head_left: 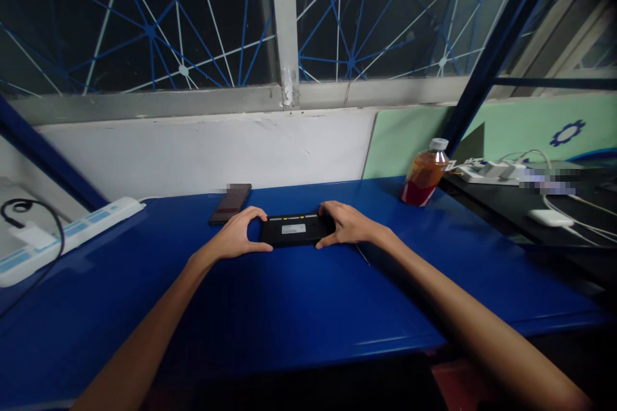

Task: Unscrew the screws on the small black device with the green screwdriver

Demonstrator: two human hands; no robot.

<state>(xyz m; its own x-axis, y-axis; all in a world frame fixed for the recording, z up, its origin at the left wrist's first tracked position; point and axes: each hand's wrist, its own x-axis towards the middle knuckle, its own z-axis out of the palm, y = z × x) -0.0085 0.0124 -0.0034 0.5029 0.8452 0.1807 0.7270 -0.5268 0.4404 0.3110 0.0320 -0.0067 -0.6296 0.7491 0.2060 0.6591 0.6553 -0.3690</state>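
forearms (147,334) lead to hands (236,236) holding a flat, black, white-labelled box (296,231).

I log a blue table (289,308): white power strip (91,225) toward its left edge, dark flat slab (232,203) near the back edge, capped bottle (423,174) by the back right corner; black box (301,237) centrally, contact unclear.

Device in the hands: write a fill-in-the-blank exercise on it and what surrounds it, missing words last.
1. The left hand and right hand hold a device whose casing is ____ in color.
2. Of the two hands, the bottle stands nearer the ____ one.
3. The tabletop is colored ____.

Missing words: black; right; blue.
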